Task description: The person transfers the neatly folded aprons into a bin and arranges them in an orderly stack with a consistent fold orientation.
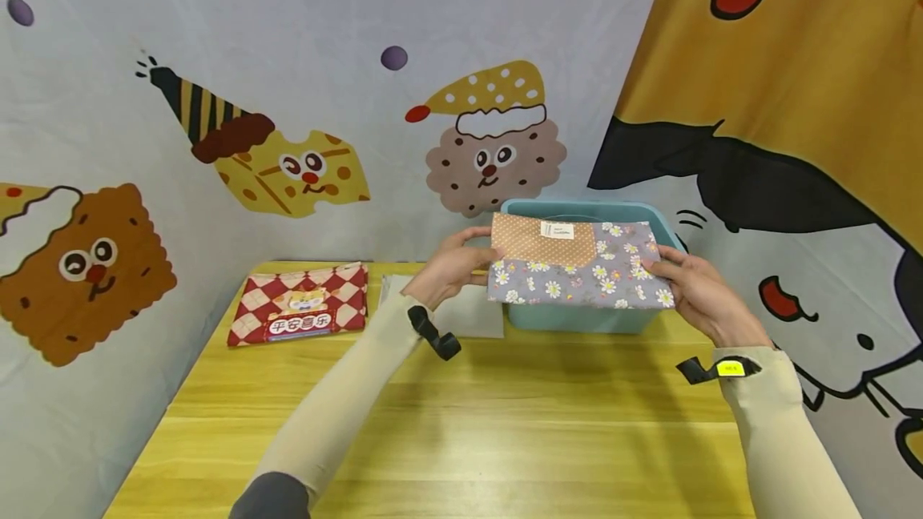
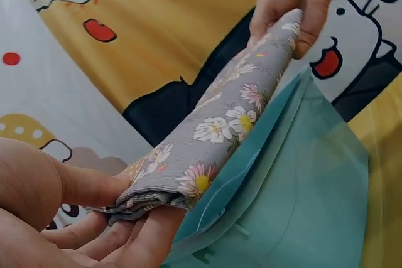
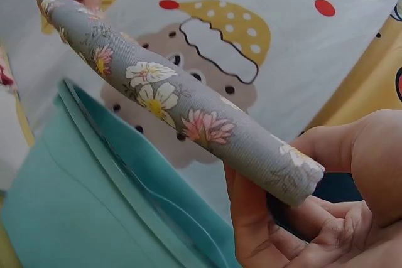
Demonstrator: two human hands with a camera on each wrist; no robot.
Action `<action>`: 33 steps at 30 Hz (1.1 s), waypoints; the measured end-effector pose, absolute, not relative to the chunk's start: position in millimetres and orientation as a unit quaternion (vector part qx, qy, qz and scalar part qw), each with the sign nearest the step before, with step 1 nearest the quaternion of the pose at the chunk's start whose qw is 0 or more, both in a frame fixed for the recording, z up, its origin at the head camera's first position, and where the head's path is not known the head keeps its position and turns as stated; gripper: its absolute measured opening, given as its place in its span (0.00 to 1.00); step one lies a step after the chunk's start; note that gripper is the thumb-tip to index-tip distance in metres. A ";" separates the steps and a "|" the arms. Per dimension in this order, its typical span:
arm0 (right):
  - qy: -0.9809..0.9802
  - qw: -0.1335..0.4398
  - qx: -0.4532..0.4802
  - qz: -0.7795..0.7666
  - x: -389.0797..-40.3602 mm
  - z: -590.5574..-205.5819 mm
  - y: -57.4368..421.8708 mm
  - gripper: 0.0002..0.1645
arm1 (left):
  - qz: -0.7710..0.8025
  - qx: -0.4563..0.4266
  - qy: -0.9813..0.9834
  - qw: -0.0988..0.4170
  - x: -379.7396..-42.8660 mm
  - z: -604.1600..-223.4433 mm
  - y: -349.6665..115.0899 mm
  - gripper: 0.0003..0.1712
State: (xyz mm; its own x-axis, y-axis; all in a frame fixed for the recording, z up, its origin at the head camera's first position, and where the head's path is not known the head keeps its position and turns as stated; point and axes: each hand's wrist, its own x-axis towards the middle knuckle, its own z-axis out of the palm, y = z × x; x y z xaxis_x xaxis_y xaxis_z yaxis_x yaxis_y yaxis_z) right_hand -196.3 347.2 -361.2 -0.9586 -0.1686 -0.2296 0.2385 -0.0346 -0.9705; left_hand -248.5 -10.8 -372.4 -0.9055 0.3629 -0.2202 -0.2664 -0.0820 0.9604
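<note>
A folded grey floral cloth (image 1: 570,283) with white daisies is held level above the light-blue bin (image 1: 577,319). One upper corner shows tan dotted fabric with a small white label (image 1: 557,229). My left hand (image 1: 450,267) pinches the left end, thumb over the top and fingers beneath, as the left wrist view shows. At the other end, my right hand (image 1: 699,291) grips the cloth (image 3: 182,105) between thumb and fingers. Several stacked layers show at the left edge of the cloth (image 2: 151,199). The cloth hides much of the bin's opening.
To the left on the wooden table (image 1: 461,439) lies a folded red-and-cream checked cloth (image 1: 346,295) with a cartoon print. Beside it is a flat whitish piece (image 1: 472,319), partly behind my left hand. A printed curtain (image 1: 324,86) hangs behind the table.
</note>
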 end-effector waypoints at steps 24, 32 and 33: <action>0.858 0.085 0.075 -0.501 -255.4 -356.8 394.1 0.54 | 0.675 0.006 0.707 0.210 -307.7 -365.7 39.5 0.24; 0.887 0.060 0.068 -0.453 -269.5 -359.8 394.2 0.50 | 0.671 -0.001 0.721 0.170 -321.0 -368.8 48.8 0.17; 0.890 0.059 0.065 -0.448 -270.7 -359.5 394.1 0.50 | 0.670 0.000 0.724 0.164 -322.3 -369.8 49.8 0.16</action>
State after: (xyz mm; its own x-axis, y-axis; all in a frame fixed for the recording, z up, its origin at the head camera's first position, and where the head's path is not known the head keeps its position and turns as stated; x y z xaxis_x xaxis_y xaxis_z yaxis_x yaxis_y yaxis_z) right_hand -270.7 394.1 -359.5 -0.9847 0.0631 -0.1627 0.1683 0.5896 -0.7900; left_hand -322.3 49.8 -369.8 -0.9461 0.2203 -0.2373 -0.2194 0.1028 0.9702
